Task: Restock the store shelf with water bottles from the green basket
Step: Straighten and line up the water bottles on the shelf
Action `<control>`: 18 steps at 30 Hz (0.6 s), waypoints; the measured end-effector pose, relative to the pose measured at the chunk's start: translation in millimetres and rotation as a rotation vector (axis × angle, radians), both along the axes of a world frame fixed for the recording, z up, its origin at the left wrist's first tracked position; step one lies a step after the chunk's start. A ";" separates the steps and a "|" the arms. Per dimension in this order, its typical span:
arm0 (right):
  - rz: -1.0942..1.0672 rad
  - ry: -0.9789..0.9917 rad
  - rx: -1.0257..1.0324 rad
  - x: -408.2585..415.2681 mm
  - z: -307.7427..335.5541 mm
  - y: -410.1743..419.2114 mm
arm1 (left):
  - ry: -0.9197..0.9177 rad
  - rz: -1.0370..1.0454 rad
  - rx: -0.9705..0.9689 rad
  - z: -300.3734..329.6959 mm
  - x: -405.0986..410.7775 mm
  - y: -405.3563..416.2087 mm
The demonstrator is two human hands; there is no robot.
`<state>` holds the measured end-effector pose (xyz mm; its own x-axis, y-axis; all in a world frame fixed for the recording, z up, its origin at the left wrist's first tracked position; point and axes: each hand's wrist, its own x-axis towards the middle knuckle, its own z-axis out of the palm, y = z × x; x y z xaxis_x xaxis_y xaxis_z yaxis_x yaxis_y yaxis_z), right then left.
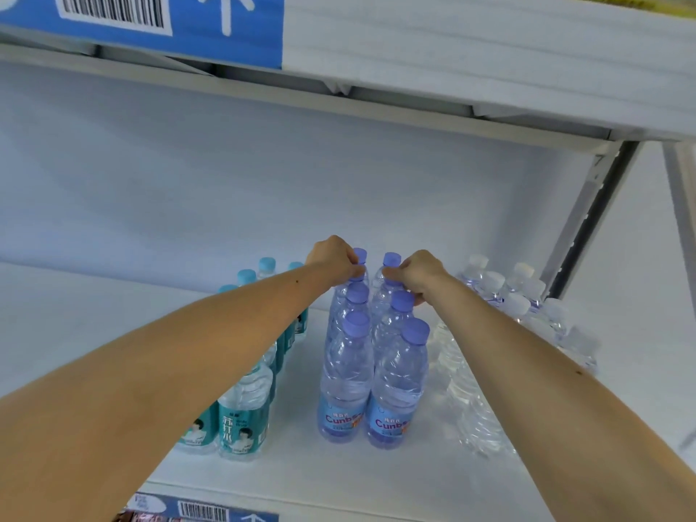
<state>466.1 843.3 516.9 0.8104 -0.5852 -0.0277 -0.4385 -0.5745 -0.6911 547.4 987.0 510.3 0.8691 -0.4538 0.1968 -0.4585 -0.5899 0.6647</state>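
my left hand pinches the neck of the back-left purple-capped water bottle and my right hand pinches the back-right one, hands apart. both bottles stand upright on the white shelf, at the rear of two rows, between teal-label bottles and clear white-capped bottles.

1. L forearm: bare, no sleeve in view, one small dark mole nr wrist.
2. R forearm: bare too, small dark spot mid-arm.
3. Both wrists: no watch/band/glove.
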 end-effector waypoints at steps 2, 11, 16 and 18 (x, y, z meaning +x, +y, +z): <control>-0.001 0.012 0.004 -1.3 -0.1 -0.3 | 0.001 -0.002 0.002 0.2 -2.0 -0.2; 0.009 0.067 0.006 -13.2 3.6 -2.6 | -0.014 -0.045 0.055 3.7 -9.7 0.4; 0.000 -0.029 0.027 -37.3 26.7 -11.3 | -0.097 -0.075 0.077 23.5 -23.3 -4.2; -0.010 -0.072 0.030 -53.4 42.5 -19.6 | -0.112 -0.095 0.042 33.1 -35.0 -11.1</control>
<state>412.7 823.8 559.5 0.8053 -0.5927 0.0126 -0.3923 -0.5488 -0.7382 512.4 975.9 543.4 0.7955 -0.5429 0.2691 -0.5834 -0.5663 0.5821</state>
